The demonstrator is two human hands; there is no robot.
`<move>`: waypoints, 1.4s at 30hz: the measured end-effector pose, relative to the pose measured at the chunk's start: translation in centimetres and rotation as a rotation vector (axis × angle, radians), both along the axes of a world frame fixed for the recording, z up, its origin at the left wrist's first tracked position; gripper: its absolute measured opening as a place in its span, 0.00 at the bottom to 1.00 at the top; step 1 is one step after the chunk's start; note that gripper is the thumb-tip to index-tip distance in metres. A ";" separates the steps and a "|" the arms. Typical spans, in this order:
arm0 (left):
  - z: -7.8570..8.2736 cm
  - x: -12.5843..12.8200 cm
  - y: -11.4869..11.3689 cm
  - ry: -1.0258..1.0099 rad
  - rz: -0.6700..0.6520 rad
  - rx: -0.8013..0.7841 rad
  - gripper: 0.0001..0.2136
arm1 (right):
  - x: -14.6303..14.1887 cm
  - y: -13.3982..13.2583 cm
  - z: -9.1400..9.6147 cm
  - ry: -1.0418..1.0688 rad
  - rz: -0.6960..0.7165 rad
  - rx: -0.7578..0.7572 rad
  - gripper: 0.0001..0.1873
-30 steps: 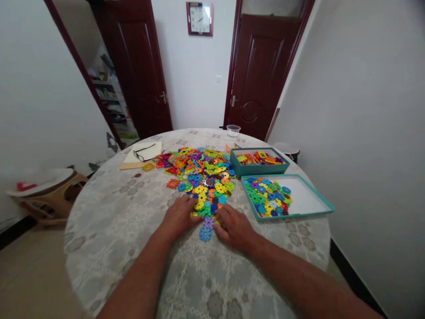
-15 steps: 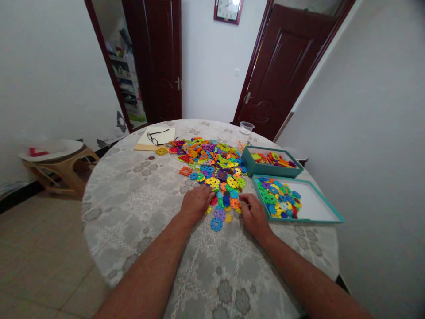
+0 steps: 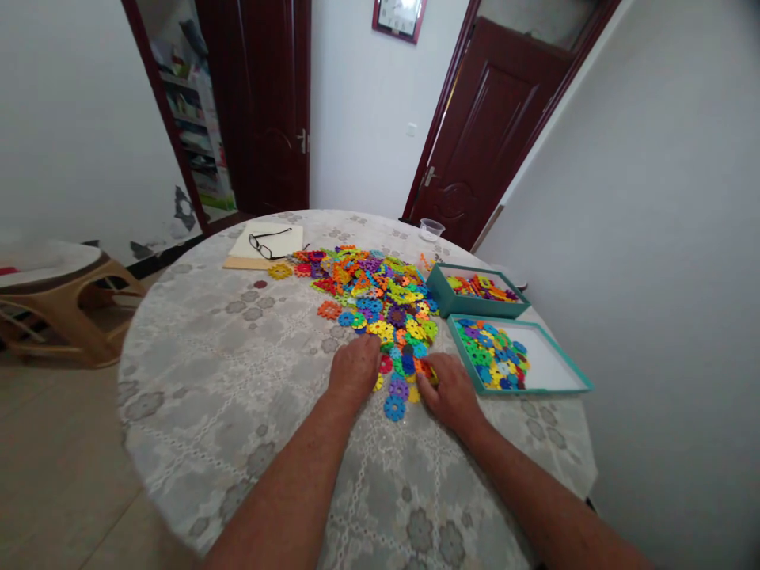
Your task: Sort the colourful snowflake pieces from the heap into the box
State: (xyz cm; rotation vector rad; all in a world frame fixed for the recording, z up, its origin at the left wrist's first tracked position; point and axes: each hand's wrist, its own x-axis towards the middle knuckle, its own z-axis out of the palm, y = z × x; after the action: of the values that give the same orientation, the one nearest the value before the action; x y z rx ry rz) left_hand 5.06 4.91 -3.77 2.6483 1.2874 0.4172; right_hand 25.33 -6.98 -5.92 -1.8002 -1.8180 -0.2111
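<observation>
A heap of colourful flower-shaped plastic discs [image 3: 380, 297] lies in the middle of the round table [image 3: 237, 372]. My left hand [image 3: 355, 368] rests palm down at the heap's near edge, fingers flat on the discs. My right hand [image 3: 450, 388] lies just right of it, fingers curled over an orange disc [image 3: 425, 366] at the heap's edge. A loose blue disc [image 3: 393, 407] and a purple disc [image 3: 397, 388] lie between the two hands.
Two teal trays hold more discs: the near tray [image 3: 558, 372] at the right and the far tray [image 3: 457, 301] behind it. Glasses [image 3: 268, 244] lie on a notebook at the back left. A clear cup [image 3: 431, 229] stands at the far edge. A wooden stool [image 3: 53, 309] is on the left.
The camera has swung a little to the right and nearer. Both hands have stayed at the heap's near edge; the right hand's fingers have curled in over the discs.
</observation>
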 end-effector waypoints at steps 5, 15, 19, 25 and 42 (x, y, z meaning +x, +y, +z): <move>-0.2 -0.2 0.2 -0.029 -0.046 0.017 0.09 | -0.6 -0.2 1.0 -0.002 0.037 -0.042 0.14; 0.1 -0.2 0.5 -0.004 -0.054 0.030 0.08 | -0.6 -0.4 1.4 -0.003 0.140 -0.067 0.32; -0.1 -0.5 0.6 0.001 -0.092 0.058 0.09 | -0.5 -0.5 1.5 -0.033 0.189 -0.088 0.41; -0.3 -0.6 0.6 -0.003 -0.103 0.063 0.08 | -0.6 -0.3 1.0 0.014 0.177 -0.069 0.37; 1.0 0.4 -1.1 -0.095 -0.269 -0.046 0.09 | 1.6 1.1 0.0 0.428 0.113 0.052 0.13</move>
State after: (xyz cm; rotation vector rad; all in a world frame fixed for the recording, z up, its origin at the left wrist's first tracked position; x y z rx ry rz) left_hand 5.45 3.79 -2.75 2.6758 0.8860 0.4593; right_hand 26.95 -5.86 -5.95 -1.5570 -1.5827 0.1595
